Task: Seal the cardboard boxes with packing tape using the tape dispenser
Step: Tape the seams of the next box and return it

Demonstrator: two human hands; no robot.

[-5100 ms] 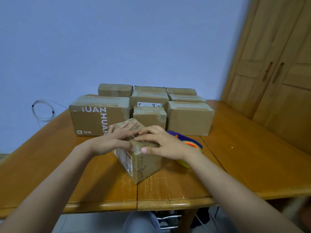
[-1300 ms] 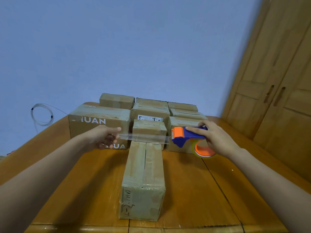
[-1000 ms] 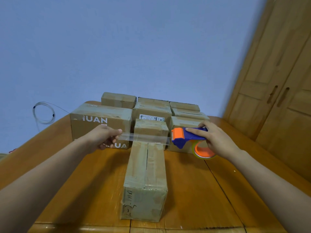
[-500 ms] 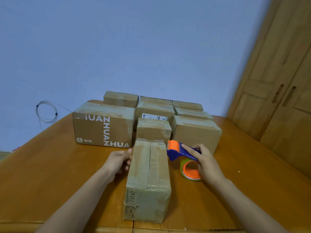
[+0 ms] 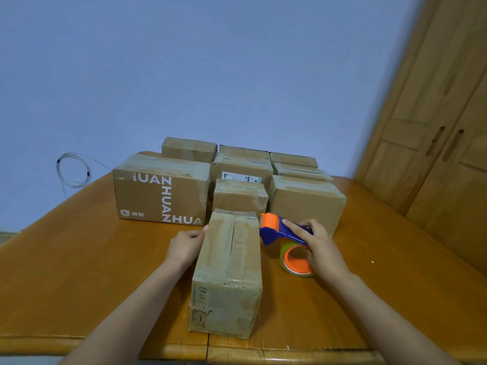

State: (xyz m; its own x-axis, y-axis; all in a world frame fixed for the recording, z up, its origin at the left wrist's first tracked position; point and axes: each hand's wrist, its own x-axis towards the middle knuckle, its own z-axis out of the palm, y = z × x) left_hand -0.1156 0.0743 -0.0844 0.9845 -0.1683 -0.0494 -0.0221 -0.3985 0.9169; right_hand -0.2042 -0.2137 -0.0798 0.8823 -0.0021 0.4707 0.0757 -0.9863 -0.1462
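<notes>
Right hand (image 5: 322, 248) is gripping the dispenser (image 5: 283, 233) at the far right edge of the near box (image 5: 229, 267), left hand (image 5: 185, 245) is pressing its left side, fingers bent, grip unclear; should be pulling tape taut, flat across the seam; box is closed, contents hidden.
</notes>
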